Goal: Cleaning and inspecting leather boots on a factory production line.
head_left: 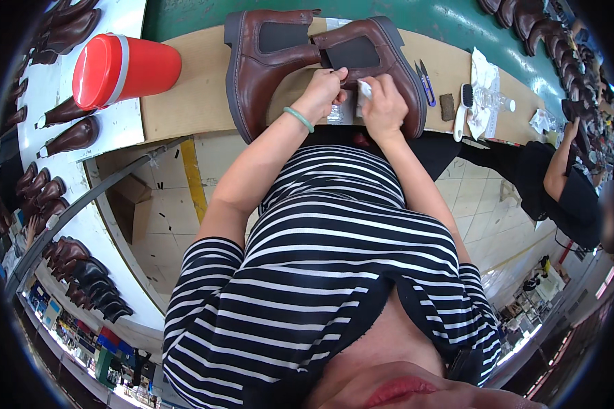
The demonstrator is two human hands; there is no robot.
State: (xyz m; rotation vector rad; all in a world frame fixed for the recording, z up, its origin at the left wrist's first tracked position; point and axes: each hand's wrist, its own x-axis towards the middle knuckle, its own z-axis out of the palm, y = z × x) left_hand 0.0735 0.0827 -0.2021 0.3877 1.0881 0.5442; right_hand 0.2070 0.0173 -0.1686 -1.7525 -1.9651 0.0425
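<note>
Two brown leather ankle boots with dark elastic side panels lie on their sides on the cardboard-topped table. The left boot [249,82] has its sole toward the left, and the right boot [397,58] has its sole toward the right. My left hand [323,93] is closed, its fingers curled beside the right boot's shaft; what they hold, if anything, is hidden. In my right hand [385,108] a white cloth [365,89] is gripped between the fingers, close against the right boot's upper.
A red lidded jug [126,70] stands at the left. To the right lie blue-handled thread snips [426,83], a dark block [447,107], a brush [462,112] and a clear bottle [494,100]. Shoes line racks on both sides; another person's arm [559,160] reaches in at far right.
</note>
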